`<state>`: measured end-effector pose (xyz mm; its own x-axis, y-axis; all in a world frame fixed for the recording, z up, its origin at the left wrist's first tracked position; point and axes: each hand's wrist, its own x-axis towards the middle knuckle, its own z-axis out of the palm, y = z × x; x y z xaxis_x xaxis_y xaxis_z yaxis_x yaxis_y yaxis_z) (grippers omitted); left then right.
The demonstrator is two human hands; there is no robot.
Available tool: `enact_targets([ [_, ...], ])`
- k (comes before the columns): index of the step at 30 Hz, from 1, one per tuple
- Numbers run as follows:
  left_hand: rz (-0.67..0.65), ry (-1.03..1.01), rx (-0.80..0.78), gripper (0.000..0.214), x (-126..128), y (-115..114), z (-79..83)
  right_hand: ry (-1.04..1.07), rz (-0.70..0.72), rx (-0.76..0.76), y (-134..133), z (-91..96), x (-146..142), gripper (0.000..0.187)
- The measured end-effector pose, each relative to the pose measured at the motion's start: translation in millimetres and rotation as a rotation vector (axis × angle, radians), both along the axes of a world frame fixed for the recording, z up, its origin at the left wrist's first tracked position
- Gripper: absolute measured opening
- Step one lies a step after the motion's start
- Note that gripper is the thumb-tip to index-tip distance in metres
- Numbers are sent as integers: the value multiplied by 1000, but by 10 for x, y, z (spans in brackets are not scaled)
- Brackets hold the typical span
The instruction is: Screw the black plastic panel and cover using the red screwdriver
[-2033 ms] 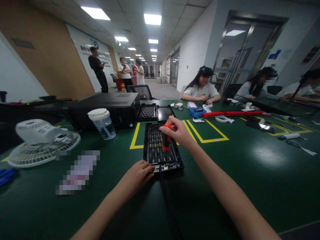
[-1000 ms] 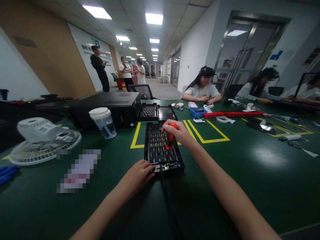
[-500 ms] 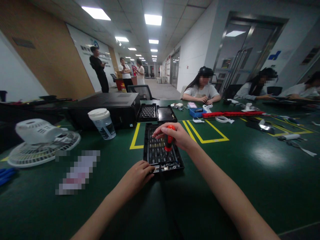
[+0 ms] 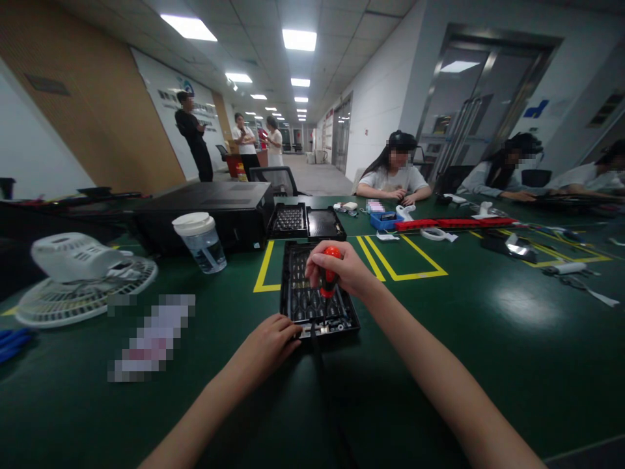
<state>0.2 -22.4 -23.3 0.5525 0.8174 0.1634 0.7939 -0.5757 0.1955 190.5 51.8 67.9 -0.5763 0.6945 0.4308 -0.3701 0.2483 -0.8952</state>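
Observation:
My right hand (image 4: 336, 264) is closed around the red and black handle of a screwdriver (image 4: 329, 286). The screwdriver stands nearly upright, its shaft pointing down at the near end of an open black case (image 4: 355, 319). Dark, rounded pieces lie in rows inside this case, and small metal parts (image 4: 325, 327) sit at its near end. At the near left corner, my left hand (image 4: 273, 339) grips the case's edge between thumb and fingers. Whether the screwdriver's tip touches a metal part is too small to tell.
A lidded plastic cup (image 4: 205, 244) and a white fan (image 4: 83, 273) stand on the left. Behind the case are a black computer tower (image 4: 205, 208) and an opened bit box (image 4: 325, 223). A blue tray (image 4: 383, 221) lies back right. Several people sit across the green table (image 4: 439, 339).
My right hand's fingers have curled in closer around the screwdriver handle, where they were stretched out further left before. My left hand and the case have stayed in place.

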Motion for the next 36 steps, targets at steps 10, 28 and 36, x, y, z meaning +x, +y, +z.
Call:
enact_targets([
  [10, -3, -9, -1, 24, -6, -4, 1, 34, -69, 11, 26, -46, -41, 20],
  [28, -8, -14, -5, 24, -26, 19, -31, 85, 90, -48, 53, -22, -38, 32],
  [36, -5, -23, 2, 24, -25, 11, -37, 62, 88, -44, 62, -8, -1, 27],
])
